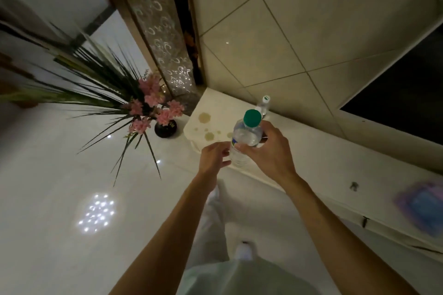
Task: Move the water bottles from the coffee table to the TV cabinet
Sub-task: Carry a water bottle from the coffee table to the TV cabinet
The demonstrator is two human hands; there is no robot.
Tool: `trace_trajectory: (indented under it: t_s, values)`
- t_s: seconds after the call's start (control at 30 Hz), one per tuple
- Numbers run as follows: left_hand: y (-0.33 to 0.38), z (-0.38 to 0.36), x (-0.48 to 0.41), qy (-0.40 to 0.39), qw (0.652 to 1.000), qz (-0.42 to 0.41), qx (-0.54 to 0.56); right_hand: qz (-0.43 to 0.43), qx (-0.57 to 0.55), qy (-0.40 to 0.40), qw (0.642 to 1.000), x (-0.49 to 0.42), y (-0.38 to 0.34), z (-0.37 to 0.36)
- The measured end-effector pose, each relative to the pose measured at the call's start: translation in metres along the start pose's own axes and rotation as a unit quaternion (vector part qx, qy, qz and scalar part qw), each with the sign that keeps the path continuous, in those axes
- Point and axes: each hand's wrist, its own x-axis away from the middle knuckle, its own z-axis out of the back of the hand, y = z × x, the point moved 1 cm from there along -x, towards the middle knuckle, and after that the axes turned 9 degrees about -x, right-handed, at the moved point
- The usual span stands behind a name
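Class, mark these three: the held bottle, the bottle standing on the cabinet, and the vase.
held bottle (248,135), head view, clear shoulder under green cap
standing bottle (263,106), head view, clear neck
vase (165,130), head view, dark round body

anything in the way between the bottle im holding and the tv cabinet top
Nothing visible does. The right hand grips the held bottle by the front edge of the cabinet top, which shows only brown stains there. The second bottle stands farther back against the wall, off to the side.

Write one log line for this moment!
right hand grips green-capped bottle | left hand beside it | second bottle stands on TV cabinet
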Motion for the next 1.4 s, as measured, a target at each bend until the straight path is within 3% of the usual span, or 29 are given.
trace_trajectory:
  t_s: [0.5,0.83,1.03,1.4]
  values:
    - [0.070,-0.022,-0.195,-0.088,0.987,0.059,-0.121,-0.138,0.008,0.112,0.984,-0.154,0.078,-0.066]
    - [0.017,-0.070,-0.274,-0.078,0.978,0.114,-0.157,-0.087,0.009,0.143,0.986,-0.181,0.188,-0.099]
    - [-0.029,-0.089,-0.325,-0.069,0.982,0.146,-0.101,-0.098,0.029,0.110,0.989,-0.205,0.254,-0.117]
    - [-0.065,-0.117,-0.361,-0.052,0.986,0.135,-0.084,-0.094,0.031,0.146,0.984,-0.211,0.316,-0.133]
